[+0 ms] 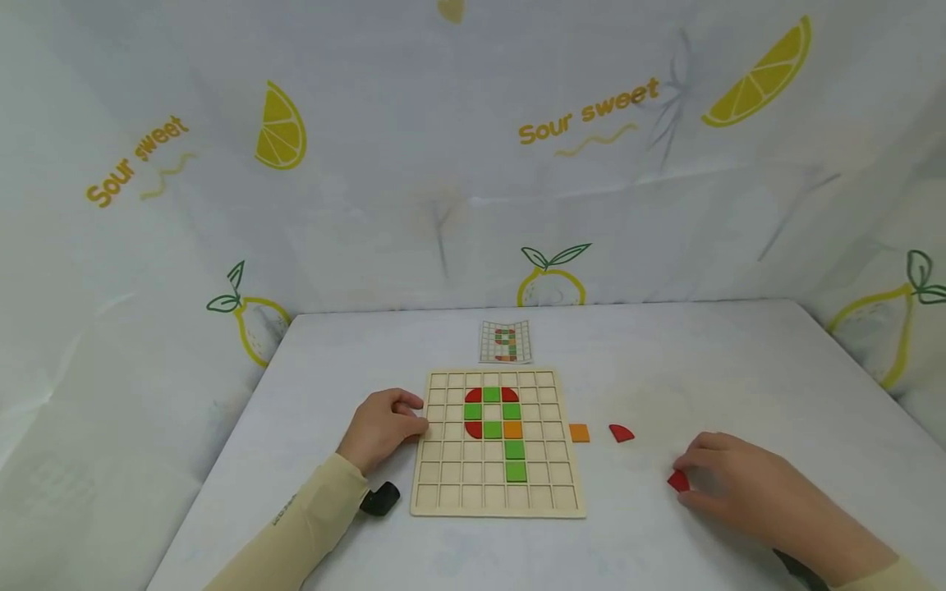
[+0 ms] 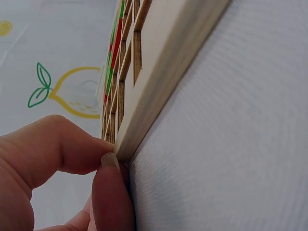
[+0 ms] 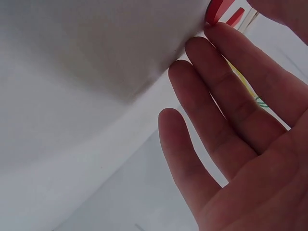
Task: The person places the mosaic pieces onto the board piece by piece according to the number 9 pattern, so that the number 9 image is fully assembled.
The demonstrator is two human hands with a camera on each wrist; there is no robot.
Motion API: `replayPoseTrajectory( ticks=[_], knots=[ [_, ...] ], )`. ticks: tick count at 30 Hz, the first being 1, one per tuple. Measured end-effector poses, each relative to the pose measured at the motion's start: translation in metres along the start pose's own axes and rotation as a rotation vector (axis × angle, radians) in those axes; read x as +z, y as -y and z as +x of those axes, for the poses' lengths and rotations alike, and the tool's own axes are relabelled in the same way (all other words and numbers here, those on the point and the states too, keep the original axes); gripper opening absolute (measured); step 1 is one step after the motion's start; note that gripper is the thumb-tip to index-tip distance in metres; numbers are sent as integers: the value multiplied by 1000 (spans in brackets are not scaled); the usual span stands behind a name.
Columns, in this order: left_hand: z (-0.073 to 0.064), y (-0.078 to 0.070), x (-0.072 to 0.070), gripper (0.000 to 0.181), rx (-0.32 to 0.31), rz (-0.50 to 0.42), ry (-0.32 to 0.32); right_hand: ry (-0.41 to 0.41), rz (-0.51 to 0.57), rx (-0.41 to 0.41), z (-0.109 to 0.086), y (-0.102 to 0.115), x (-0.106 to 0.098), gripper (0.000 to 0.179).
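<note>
A wooden grid board [image 1: 451,474] lies on the table, with red, green and orange pieces set in its squares. At its left edge is my left hand [image 1: 380,428]; the thumb and index fingertips [image 2: 108,147] pinch the edge close to the table. My right hand [image 1: 739,484], right of the board, holds a red piece [image 1: 677,481] between thumb and index finger, low over the table. The fingers partly hide that piece. In the right wrist view the red piece [image 3: 217,10] shows at the index fingertip, while the other fingers are extended loosely.
An orange square [image 1: 580,432] lies just right of the board, and a red quarter-circle [image 1: 622,432] farther right. Behind the board lies a pattern card [image 1: 505,342] with a similar coloured figure. A lemon-print cloth [image 1: 414,205] hangs behind the table.
</note>
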State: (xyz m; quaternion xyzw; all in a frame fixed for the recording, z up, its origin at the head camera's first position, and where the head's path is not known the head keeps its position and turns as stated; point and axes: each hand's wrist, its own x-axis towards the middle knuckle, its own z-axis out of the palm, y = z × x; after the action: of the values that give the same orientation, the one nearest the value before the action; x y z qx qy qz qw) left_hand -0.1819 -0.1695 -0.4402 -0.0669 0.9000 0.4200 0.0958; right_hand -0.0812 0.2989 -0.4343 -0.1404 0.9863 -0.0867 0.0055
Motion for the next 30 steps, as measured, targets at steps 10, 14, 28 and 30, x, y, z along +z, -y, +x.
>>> replayPoseTrajectory(
  ticks=[10,14,28,30],
  knots=[
    [0,-1,-2,29,-5,3,1,31,-12,11,-4,-7,-4,28],
    [-1,-1,-2,29,1,7,2,26,6,-3,-5,-8,-4,28],
    [-1,-3,-2,29,3,-5,5,54,22,-27,4,-8,2,27],
    [-1,-2,-2,29,6,-2,3,31,35,-53,4,-8,3,28]
  ],
)
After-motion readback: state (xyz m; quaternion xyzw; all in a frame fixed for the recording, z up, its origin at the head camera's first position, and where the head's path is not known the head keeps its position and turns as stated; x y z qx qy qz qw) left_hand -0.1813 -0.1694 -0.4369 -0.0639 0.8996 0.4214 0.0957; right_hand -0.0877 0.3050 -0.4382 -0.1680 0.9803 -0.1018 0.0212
